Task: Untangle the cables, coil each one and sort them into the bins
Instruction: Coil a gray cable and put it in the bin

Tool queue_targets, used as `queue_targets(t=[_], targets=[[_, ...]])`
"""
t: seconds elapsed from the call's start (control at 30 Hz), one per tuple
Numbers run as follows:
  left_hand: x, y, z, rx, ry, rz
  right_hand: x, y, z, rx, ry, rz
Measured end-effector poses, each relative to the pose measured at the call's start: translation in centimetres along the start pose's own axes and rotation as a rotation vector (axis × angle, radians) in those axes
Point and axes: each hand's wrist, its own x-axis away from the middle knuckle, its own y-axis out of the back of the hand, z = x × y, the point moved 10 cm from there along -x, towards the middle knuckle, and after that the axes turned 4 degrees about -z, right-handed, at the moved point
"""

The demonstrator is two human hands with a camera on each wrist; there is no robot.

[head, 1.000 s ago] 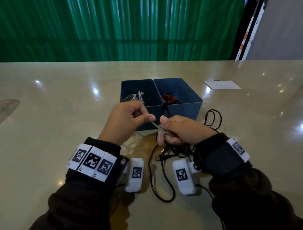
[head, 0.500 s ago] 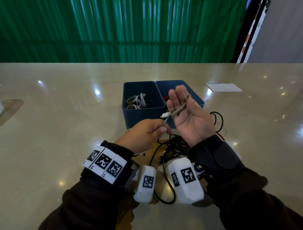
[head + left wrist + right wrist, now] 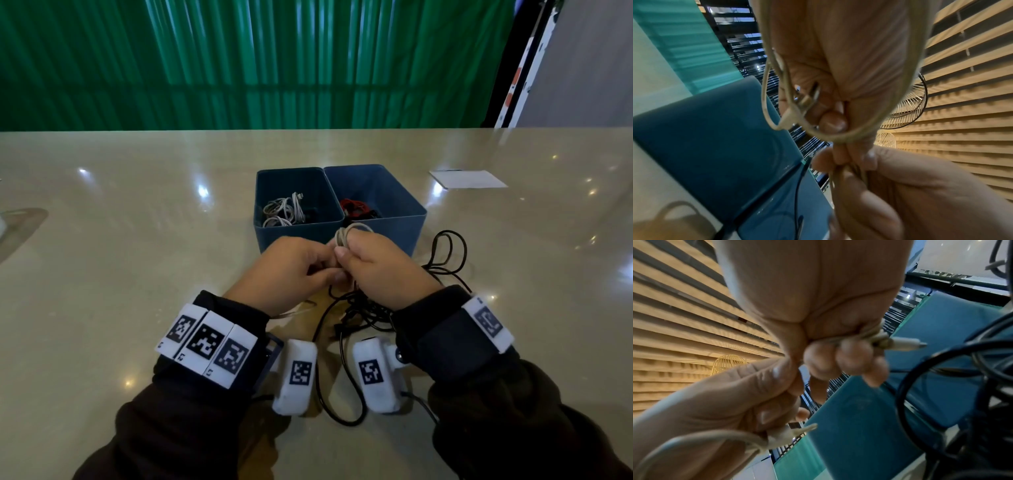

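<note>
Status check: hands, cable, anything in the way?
Both hands grip the white cable, right hand holding its coil, left hand pinching the tail. Black cables tangled beneath.

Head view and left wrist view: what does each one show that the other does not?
Only the head view shows the insides of the two blue bins, white cables left, red cable right. Only the left wrist view shows the white cable's metal plug against the right hand. Both show both hands on the white coil, the left hand pinching it.
</note>
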Motion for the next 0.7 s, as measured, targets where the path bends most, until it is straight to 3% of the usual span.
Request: queue_targets(t=[0.13,0.27,0.33,0.43,0.5,0.7], targets=[[0.0,1.2,0.5,0.004,0.001,-0.073,0.4,-0.7,0.2,0.063,-0.009,0.121],[0.0,1.6,0.5,-0.026,-0.035,-0.079,0.8,-0.7,0.2,-0.109,0.018,0.233],[-0.1,2.1,0.5,-0.066,-0.042,-0.108,0.6,0.4,-0.2,-0.399,0.004,0.167],[0.0,1.9,1.4,-0.064,0.007,-0.068,0.0,3.0,-1.2,-0.967,-0.022,-0.068],[0.1,1.5,2.0,-0.042,0.061,-0.028,-0.2,4.0,-2.2,-1.217,-0.031,-0.211],[1.0,-0.2,3.5,0.053,0.191,0.187,-0.4,4.6,-4.4,-1.504,-0.056,-0.408]])
